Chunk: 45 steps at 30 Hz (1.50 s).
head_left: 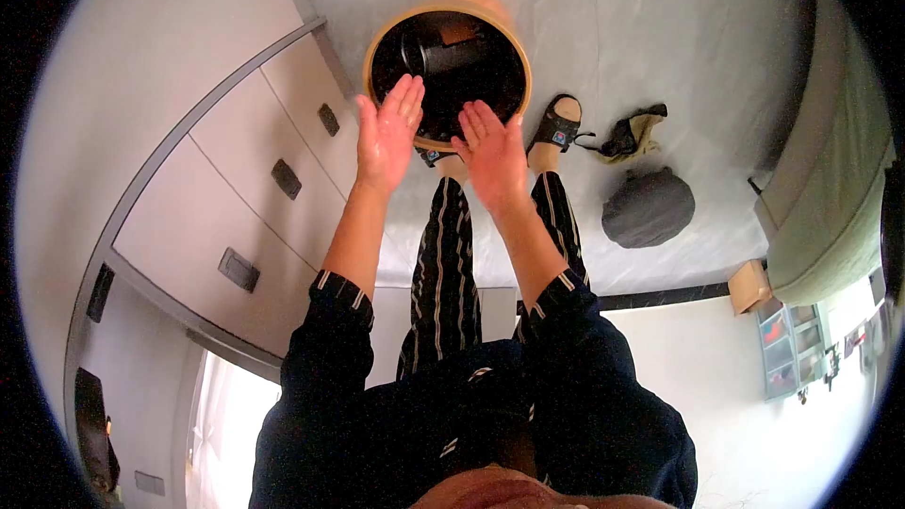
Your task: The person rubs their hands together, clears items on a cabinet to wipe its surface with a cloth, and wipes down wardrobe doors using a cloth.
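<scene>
Your left hand (385, 143) and right hand (496, 162) are both empty, palms up, fingers extended and fairly close together. Below them, at your sandaled feet: round bin (476, 2), yellowish rim, dark contents (471, 80), standing on grey floor (683, 47).

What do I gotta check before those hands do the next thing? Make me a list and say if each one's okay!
1. Left hand free? Ok: open, palm up, holding nothing.
2. Right hand free? Ok: also open, palm up and holding nothing.
3. Hands off the round tub's rim? Cannot tell: both overlap it in this view.
4. Easy to see what's in the tub? Not ok: it's very dark inside.
5. Right sandal on? Ok: the foot is in it, beside the tub.
6. Dark round thing out from underfoot? Ok: it's on the floor, off to the right.
</scene>
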Each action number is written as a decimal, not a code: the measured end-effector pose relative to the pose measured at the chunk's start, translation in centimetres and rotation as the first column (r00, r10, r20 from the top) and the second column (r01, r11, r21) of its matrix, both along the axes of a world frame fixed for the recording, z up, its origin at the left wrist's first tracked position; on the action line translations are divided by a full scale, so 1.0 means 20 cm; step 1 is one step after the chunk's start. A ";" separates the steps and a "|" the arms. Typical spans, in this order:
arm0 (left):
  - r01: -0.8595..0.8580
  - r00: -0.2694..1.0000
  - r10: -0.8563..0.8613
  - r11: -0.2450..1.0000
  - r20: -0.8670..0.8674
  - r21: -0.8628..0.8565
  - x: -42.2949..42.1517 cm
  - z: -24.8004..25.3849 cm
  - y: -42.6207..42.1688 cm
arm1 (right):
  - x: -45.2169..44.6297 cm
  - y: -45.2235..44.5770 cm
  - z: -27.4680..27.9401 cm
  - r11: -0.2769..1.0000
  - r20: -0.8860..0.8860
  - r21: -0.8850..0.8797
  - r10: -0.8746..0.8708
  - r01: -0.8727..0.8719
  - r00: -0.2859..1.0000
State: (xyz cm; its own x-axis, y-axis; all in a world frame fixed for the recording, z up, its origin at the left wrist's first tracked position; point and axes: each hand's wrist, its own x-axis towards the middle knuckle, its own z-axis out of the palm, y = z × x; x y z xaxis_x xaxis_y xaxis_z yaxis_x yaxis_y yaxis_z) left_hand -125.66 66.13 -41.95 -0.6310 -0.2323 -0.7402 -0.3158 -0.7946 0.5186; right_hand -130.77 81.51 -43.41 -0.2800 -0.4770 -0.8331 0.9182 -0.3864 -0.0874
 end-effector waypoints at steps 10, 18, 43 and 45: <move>0.784 0.576 -0.660 0.277 0.483 -0.556 -0.06 -0.21 0.23 | -0.01 -0.15 0.10 0.994 -0.230 -0.104 -0.050 0.027 0.972; 0.109 0.991 -0.094 0.981 0.099 -0.162 -0.04 -0.13 -0.01 | 0.08 0.02 0.17 0.810 -0.519 0.442 0.582 -0.386 0.626; -0.157 0.982 0.177 0.962 -0.071 0.221 0.03 -0.02 0.03 | -0.07 -0.15 -0.01 0.907 -0.060 0.243 0.368 -0.344 0.928; -0.188 0.978 0.205 0.947 -0.039 0.261 0.04 0.00 0.05 | -0.08 -0.13 0.00 0.940 -0.002 0.111 0.325 -0.323 0.946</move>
